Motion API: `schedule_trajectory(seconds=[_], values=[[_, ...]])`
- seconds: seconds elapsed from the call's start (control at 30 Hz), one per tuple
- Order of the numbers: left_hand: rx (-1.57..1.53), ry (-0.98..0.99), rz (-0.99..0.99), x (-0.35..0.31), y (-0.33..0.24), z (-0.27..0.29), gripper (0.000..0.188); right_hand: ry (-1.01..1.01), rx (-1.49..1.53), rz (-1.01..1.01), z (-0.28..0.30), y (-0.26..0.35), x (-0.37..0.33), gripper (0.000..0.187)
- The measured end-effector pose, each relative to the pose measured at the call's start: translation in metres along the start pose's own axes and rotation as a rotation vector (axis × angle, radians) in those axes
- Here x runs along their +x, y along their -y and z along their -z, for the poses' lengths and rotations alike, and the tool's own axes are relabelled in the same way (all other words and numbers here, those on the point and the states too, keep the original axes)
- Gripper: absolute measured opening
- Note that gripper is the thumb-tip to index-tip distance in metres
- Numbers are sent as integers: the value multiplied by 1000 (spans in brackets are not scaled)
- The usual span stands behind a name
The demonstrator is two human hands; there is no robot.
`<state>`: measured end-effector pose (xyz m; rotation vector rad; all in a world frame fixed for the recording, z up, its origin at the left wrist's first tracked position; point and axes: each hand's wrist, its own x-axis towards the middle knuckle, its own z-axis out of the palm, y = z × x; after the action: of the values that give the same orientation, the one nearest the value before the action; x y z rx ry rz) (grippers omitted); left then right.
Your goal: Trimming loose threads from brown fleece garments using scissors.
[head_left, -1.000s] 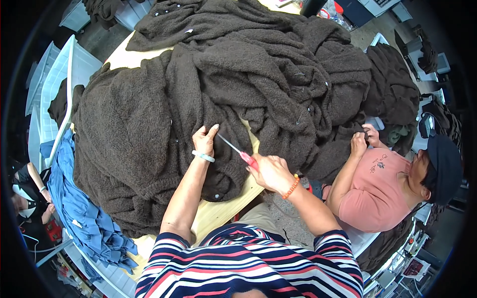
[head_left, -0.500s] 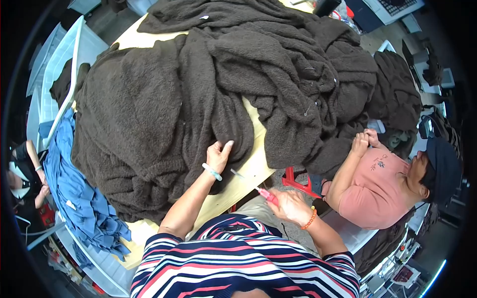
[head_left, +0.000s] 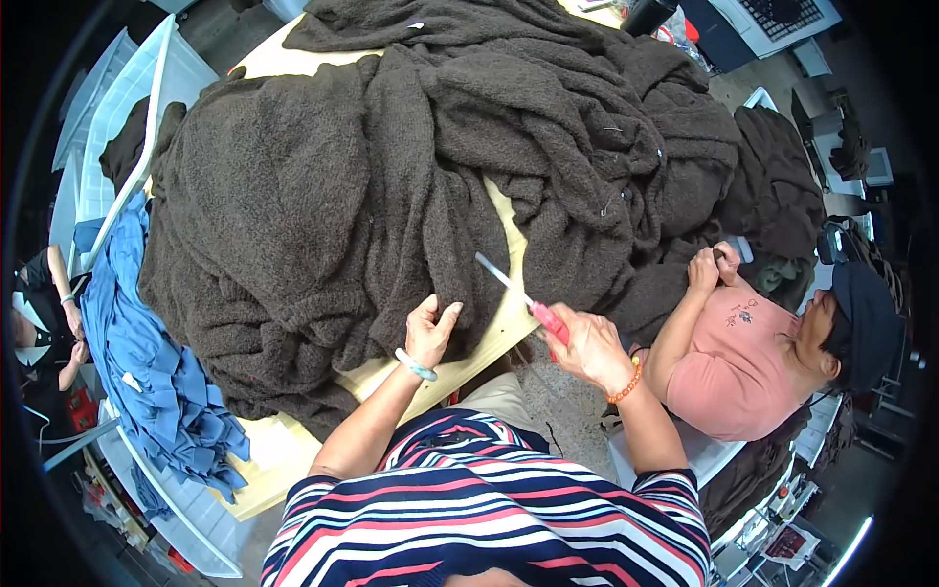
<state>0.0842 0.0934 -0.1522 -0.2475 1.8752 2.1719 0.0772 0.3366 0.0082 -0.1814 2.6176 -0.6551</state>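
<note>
A large pile of dark brown knit fabric [head_left: 264, 186] spreads over the pale yellow table [head_left: 469, 362]. At its near edge my left hand [head_left: 428, 333], with a pale bangle on the wrist, is closed on a fold, thumb pointing up. To its right, my right hand [head_left: 594, 352] grips a tool with a red handle and thin metal shaft [head_left: 504, 279]. I cannot make out the tool's exact kind. The shaft points away and to the left, its tip over or against the brown fabric just beyond my left hand.
Blue garments [head_left: 161, 382] hang over a white plastic bin [head_left: 147, 127] on the left, where another person's hands [head_left: 73, 338] show. On the right sits a co-worker in a pink shirt [head_left: 738, 372], hands at brown fabric. A black cylinder [head_left: 648, 17] stands at the far edge.
My right hand has moved forward and slightly right, bringing the tool's tip from above the bare table up to the fabric. My left hand keeps its hold, a little nearer to me.
</note>
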Motion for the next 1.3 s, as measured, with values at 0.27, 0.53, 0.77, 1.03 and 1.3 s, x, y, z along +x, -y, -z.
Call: schedule_trajectory(seconds=[0.27,0.53,0.77,1.03,1.3], values=[[-271,-159,51,11,22,-8,13,420,-48,-50,-6,10,-45,26],[178,888,-71,-35,-36,-109,61,-38,-4,-34,26,6,28,27],[976,-517,-421,-26,-50,44,43,-155,60,-34,-5,38,138,52],[892,-66,-585,-44,-50,9,34,-143,180,51,-54,49,241,34],[583,407,-607,-20,-49,-70,56,-504,355,-5,22,-128,210,23]])
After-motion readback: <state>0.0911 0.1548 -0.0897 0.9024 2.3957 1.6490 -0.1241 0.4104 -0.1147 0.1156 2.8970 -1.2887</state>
